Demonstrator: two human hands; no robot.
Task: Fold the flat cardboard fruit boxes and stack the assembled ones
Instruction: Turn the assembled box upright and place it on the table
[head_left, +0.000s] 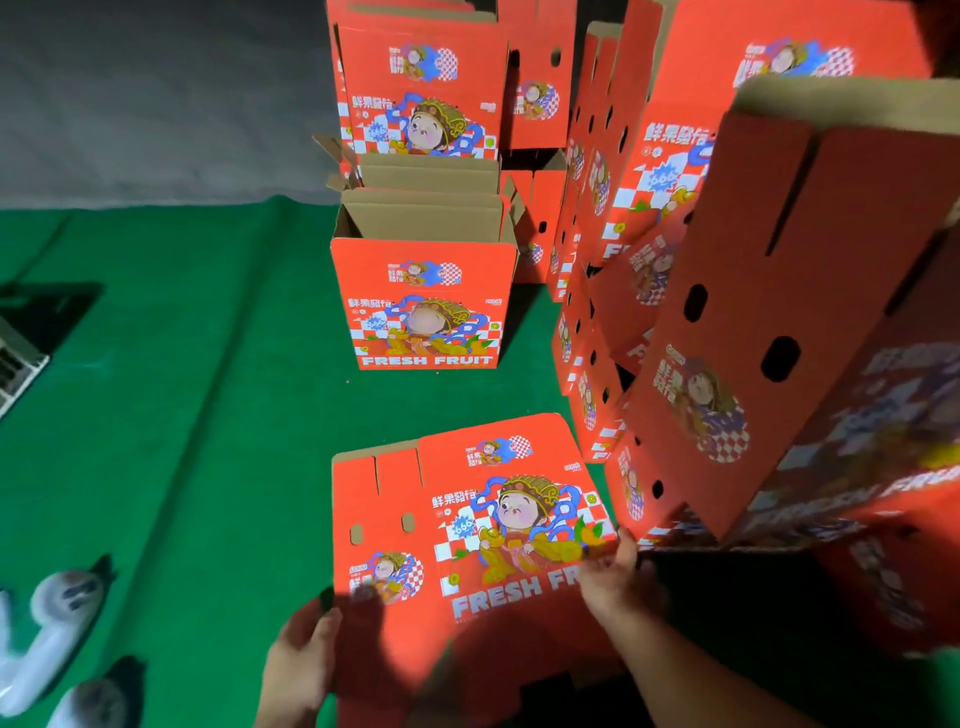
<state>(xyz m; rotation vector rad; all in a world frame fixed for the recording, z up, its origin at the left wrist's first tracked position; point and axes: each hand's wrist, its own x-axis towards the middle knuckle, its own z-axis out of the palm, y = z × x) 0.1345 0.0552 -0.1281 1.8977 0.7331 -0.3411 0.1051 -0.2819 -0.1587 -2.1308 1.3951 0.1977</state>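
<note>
Red printed cardboard filled the view: a flat fruit box (467, 540) lay on the green floor covering (197, 389), gripped at both near edges. The left hand (301, 660) curled round its left edge; the right hand (618, 577) pinched its right edge, fingers bent over the board. Beyond it an assembled box (423, 301) stood upright with open flaps, more assembled boxes (421, 88) stacked behind. Flat boxes (779, 291) leaned in a pile just right. White slippers (57, 639) lay well left.
</note>
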